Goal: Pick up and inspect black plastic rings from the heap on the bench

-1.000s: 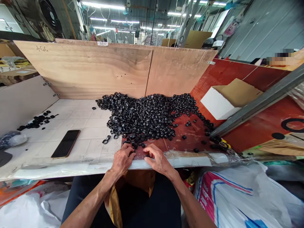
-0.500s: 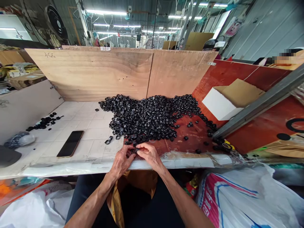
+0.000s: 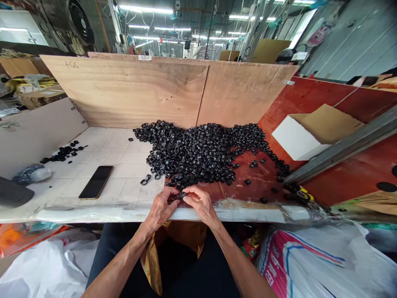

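My left hand (image 3: pixel 163 205) and my right hand (image 3: pixel 199 203) meet at the front edge of the workbench. Between their fingertips is a small black plastic part (image 3: pixel 180 195), pinched from both sides; the fingers cover much of it, so its exact shape cannot be made out. Just beyond the hands spreads a large pile of small black ring-like plastic parts (image 3: pixel 198 153). A couple of loose black rings (image 3: pixel 145 179) lie left of the pile's near edge.
A phone (image 3: pixel 96 182) lies on the white left side, with a small group of black pieces (image 3: pixel 63 153) behind it. At right, an open cardboard box (image 3: pixel 299 138) sits by a slanting metal bar (image 3: pixel 341 145). Wooden boards (image 3: pixel 139 91) wall the back. An open brown bag (image 3: pixel 151 265) is below the edge.
Both hands stay together at the bench edge, with the black part turned slightly between the fingertips. The whole view has shifted a little, so the scene sits farther right.
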`<state>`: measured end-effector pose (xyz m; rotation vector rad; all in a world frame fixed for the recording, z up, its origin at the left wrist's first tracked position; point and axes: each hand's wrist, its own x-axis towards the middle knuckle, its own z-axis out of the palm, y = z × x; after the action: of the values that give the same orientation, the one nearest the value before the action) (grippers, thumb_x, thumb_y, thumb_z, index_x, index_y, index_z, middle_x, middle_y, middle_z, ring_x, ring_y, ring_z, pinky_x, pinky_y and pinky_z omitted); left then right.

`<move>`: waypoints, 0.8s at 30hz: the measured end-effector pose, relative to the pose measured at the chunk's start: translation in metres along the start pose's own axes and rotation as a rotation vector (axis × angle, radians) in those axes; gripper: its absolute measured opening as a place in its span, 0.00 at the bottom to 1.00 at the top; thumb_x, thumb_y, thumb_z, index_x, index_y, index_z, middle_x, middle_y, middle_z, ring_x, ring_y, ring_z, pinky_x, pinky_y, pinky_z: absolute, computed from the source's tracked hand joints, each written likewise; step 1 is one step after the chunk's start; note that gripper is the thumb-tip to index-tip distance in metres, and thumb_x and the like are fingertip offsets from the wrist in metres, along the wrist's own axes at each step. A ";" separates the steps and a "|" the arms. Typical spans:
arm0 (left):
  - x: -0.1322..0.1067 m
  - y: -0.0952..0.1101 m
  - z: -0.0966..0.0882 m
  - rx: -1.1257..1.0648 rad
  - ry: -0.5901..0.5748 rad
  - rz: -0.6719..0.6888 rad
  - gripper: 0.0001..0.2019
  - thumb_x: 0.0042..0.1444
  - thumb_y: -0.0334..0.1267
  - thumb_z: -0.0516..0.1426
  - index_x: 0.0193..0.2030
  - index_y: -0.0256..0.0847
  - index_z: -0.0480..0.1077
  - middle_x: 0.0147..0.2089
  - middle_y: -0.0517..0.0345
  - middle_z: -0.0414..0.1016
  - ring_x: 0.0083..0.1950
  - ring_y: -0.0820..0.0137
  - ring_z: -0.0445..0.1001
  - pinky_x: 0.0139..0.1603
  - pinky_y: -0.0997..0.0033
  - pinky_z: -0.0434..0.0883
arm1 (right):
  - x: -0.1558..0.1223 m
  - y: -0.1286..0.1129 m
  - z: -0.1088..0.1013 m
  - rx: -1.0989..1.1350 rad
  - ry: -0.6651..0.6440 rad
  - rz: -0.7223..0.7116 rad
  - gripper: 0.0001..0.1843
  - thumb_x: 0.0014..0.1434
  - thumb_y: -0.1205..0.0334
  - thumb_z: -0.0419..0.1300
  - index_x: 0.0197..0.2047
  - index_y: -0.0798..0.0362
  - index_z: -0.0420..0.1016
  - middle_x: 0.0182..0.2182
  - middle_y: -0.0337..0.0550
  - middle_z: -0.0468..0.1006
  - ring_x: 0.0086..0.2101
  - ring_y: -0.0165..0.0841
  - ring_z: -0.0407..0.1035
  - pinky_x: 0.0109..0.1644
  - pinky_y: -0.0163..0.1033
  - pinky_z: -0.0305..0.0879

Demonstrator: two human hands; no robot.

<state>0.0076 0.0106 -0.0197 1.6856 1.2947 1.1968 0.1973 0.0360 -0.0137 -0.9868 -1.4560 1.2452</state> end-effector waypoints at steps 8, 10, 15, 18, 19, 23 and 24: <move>-0.004 0.012 -0.001 -0.131 -0.012 -0.014 0.11 0.61 0.36 0.63 0.49 0.42 0.70 0.47 0.54 0.83 0.47 0.64 0.85 0.52 0.61 0.81 | -0.003 -0.001 0.007 -0.180 0.016 -0.231 0.07 0.58 0.65 0.66 0.40 0.49 0.84 0.38 0.43 0.82 0.36 0.35 0.77 0.40 0.36 0.73; -0.005 0.011 -0.002 -0.093 -0.016 0.015 0.11 0.62 0.37 0.63 0.49 0.42 0.72 0.46 0.54 0.83 0.47 0.64 0.84 0.52 0.62 0.81 | -0.003 0.000 0.008 -0.202 0.020 -0.254 0.06 0.59 0.64 0.66 0.41 0.50 0.84 0.37 0.43 0.82 0.36 0.35 0.77 0.39 0.36 0.73; -0.006 0.003 -0.005 -0.006 0.005 0.159 0.08 0.65 0.39 0.63 0.48 0.42 0.75 0.50 0.52 0.82 0.53 0.63 0.82 0.57 0.61 0.78 | -0.003 0.001 0.009 -0.318 0.048 -0.329 0.04 0.63 0.61 0.66 0.39 0.51 0.83 0.34 0.43 0.82 0.33 0.34 0.76 0.36 0.35 0.71; -0.007 0.003 -0.007 0.020 -0.006 0.183 0.07 0.65 0.39 0.63 0.48 0.43 0.77 0.52 0.51 0.82 0.55 0.63 0.81 0.60 0.60 0.77 | -0.001 0.003 0.011 -0.399 0.057 -0.360 0.08 0.66 0.59 0.65 0.34 0.52 0.81 0.30 0.42 0.80 0.29 0.33 0.74 0.34 0.34 0.68; -0.007 0.004 -0.008 0.027 -0.013 0.184 0.07 0.65 0.39 0.63 0.48 0.43 0.78 0.52 0.51 0.82 0.56 0.63 0.81 0.60 0.60 0.76 | -0.001 0.003 0.012 -0.424 0.057 -0.370 0.11 0.67 0.59 0.64 0.32 0.52 0.80 0.28 0.42 0.79 0.29 0.32 0.73 0.33 0.34 0.67; -0.005 0.004 -0.009 -0.002 -0.024 0.188 0.07 0.65 0.39 0.63 0.48 0.42 0.79 0.52 0.50 0.82 0.55 0.62 0.81 0.61 0.59 0.76 | -0.002 0.003 0.016 -0.450 0.086 -0.366 0.13 0.69 0.59 0.60 0.32 0.51 0.78 0.24 0.39 0.76 0.25 0.31 0.70 0.32 0.34 0.65; -0.005 0.004 -0.009 -0.013 -0.015 0.193 0.07 0.65 0.39 0.63 0.48 0.42 0.79 0.52 0.50 0.83 0.55 0.62 0.82 0.60 0.59 0.77 | -0.003 0.003 0.016 -0.425 0.089 -0.341 0.09 0.68 0.59 0.61 0.37 0.52 0.79 0.25 0.38 0.76 0.24 0.31 0.69 0.31 0.34 0.65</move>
<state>-0.0001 0.0046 -0.0144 1.8395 1.1322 1.2971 0.1820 0.0300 -0.0173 -0.9976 -1.7700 0.6512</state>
